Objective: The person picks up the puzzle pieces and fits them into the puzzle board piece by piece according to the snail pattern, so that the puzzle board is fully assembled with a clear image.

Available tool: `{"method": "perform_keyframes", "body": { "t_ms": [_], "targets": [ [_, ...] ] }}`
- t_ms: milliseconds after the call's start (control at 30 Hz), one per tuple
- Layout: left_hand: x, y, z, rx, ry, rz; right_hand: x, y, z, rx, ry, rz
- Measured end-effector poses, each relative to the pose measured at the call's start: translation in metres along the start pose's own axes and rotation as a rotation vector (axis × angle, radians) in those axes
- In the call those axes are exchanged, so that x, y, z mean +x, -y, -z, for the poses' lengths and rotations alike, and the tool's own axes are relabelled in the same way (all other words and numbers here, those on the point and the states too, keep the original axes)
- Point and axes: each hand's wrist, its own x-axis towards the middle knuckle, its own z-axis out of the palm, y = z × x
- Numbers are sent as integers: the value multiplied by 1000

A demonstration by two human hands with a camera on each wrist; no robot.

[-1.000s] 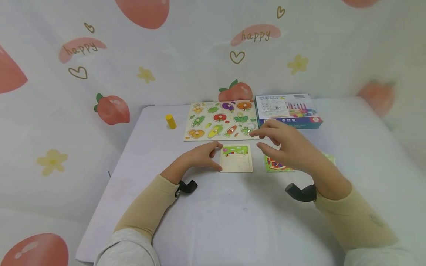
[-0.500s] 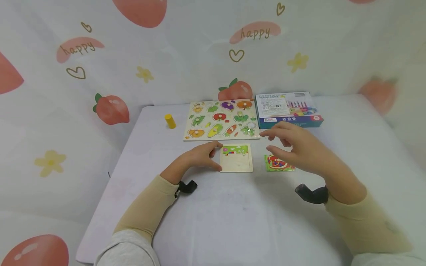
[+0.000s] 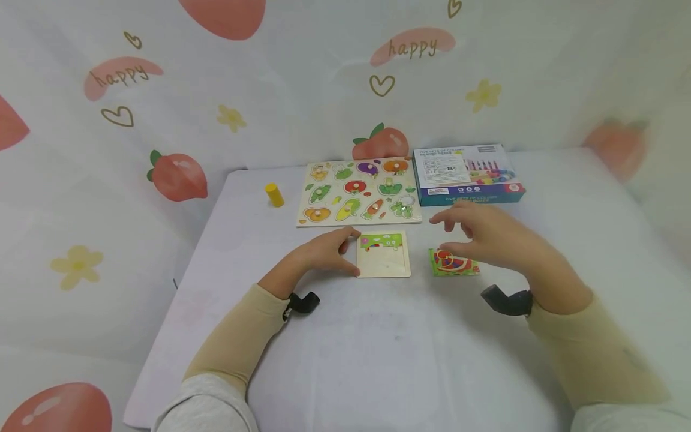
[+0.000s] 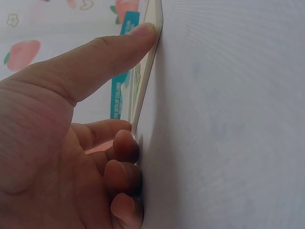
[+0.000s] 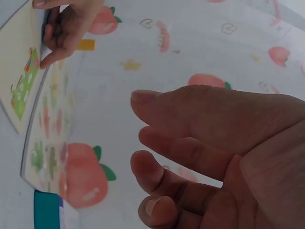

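Observation:
A small square wooden jigsaw tray [image 3: 381, 264] lies flat on the table, with a green picture strip along its far side and bare wood below. My left hand [image 3: 326, 251] holds its left edge. The thumb [image 4: 140, 32] lies on the near corner and the index finger reaches the far one; the other fingers curl beside it. My right hand [image 3: 496, 237] hovers to the right of the tray, fingers loosely bent and holding nothing. Beneath its thumb lie red and green jigsaw pieces [image 3: 457, 267], partly covered by the hand in the head view.
Behind the tray lies a wooden vegetable peg board [image 3: 360, 198]. A blue and white toy box [image 3: 469, 196] stands to its right. To the left is a yellow cylinder [image 3: 274, 195]. A fruit-patterned curtain [image 3: 302, 78] rises behind the table.
My right hand has moved right, away from the tray and peg board, and now floats over the jigsaw pieces. My left hand stays at the tray's edge. The head view has tilted slightly.

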Motion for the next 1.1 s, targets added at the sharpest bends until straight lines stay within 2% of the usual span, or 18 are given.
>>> {"method": "perform_keyframes", "body": {
  "t_ms": [467, 833, 1100],
  "targets": [
    [-1, -2, 1, -15, -1, 3, 27, -38, -26, 134, 233, -154],
    [-3, -2, 2, -13, 12, 12, 41, -52, -48, 140, 326, -283],
    [-1, -2, 2, -7, 18, 17, 44, -52, -57, 106, 320, -315]
  ]
}}
